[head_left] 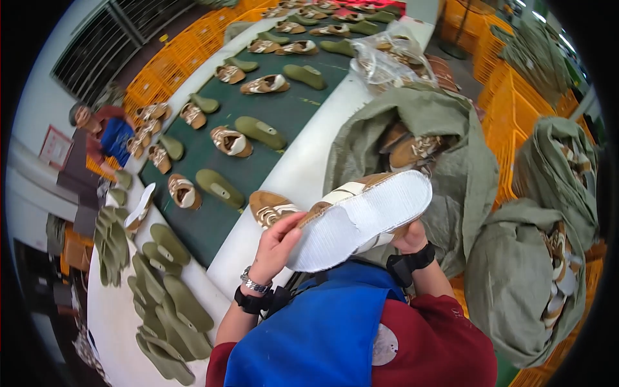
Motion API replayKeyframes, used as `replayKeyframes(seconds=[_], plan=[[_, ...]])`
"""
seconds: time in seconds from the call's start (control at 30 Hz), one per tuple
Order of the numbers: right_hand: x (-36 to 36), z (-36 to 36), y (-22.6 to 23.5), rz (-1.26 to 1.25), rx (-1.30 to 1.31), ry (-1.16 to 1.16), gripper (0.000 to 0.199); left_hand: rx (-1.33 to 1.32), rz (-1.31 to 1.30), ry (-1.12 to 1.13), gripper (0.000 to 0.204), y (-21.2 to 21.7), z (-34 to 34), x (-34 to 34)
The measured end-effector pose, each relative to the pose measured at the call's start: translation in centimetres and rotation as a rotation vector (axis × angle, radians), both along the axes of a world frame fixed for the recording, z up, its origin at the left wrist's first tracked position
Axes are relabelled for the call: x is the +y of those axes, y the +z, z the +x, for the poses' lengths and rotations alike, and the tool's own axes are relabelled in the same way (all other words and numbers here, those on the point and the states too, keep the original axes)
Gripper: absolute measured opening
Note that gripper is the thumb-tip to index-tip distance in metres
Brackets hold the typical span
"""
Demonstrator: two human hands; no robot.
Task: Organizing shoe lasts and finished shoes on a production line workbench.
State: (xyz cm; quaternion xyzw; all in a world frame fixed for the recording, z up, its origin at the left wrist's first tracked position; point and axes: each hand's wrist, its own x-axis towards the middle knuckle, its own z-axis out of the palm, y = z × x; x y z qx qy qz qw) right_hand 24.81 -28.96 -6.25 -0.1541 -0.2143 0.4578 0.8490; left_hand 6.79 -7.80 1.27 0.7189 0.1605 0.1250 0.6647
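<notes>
A tan shoe upper (362, 222) with white straps is held up in front of me, its white ribbed underside turned toward me. My left hand (278, 244) is closed on one end, fingers along its edge. My right hand (411, 237) grips the far side near the other end, with most of its fingers hidden behind the upper. Just beyond my left hand, another tan laced upper (269, 208) rests on the white table edge. An open olive sack (348, 138) with more tan uppers inside stands right behind the held one.
A green conveyor belt (213, 138) carries rows of uppers and olive shoe lasts. More lasts (171, 322) are piled on the white table at left. Across the belt, a co-worker (106, 132) handles a last. Filled sacks (516, 290) and orange crates (516, 122) crowd the right.
</notes>
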Motion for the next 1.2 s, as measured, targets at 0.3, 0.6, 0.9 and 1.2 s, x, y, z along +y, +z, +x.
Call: replayKeyframes(seconds=[0.3, 0.6, 0.9, 1.2], plan=[[4.5, -0.6, -1.3, 0.11, 0.272, 0.644, 0.059, -0.082, 0.193, 0.341, 0.023, 2.1, -4.9, 3.6], [9.3, -2.3, 6.1, -0.051, -0.025, 0.388, 0.075, 0.012, 0.323, 0.538, 0.023, -1.9, -7.9, 5.5], [13.6, -8.8, 8.8, -0.14, -2.076, -0.123, 0.023, 0.037, -0.461, 0.221, 0.08, -1.4, -8.7, 0.8], [13.9, -6.6, 2.8, -0.494, -1.687, -0.027, 0.041, -0.148, -0.78, 0.718, 0.041, -3.3, -16.2, 7.8]])
